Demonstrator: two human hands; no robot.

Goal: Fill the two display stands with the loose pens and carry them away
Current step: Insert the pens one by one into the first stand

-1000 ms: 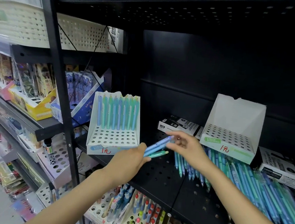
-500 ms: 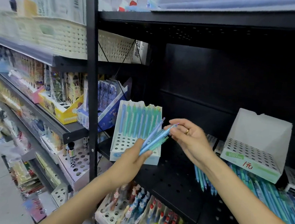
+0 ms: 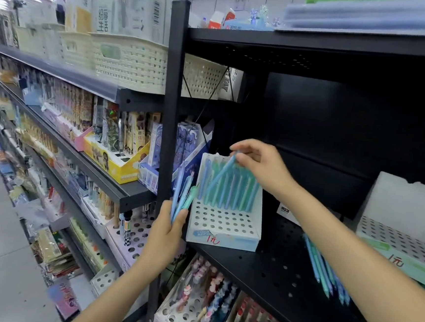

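Now right hand point(image 3: 262, 165) pinches one blue pen point(image 3: 220, 175), tilted over the back row of the left display stand point(image 3: 223, 228); left hand point(image 3: 166, 236) grips a small bunch of pens point(image 3: 182, 196) just beside that stand; second stand point(image 3: 403, 229) empty at right, loose pens point(image 3: 325, 271) on black shelf point(image 3: 268, 276) between the stands

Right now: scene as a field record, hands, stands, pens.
left hand: grips a bundle of spare pens
right hand: pinches one blue pen, tilted over the left stand
left stand: back row filled, front holes empty
right stand: no pens visible
loose pens: lying on the shelf
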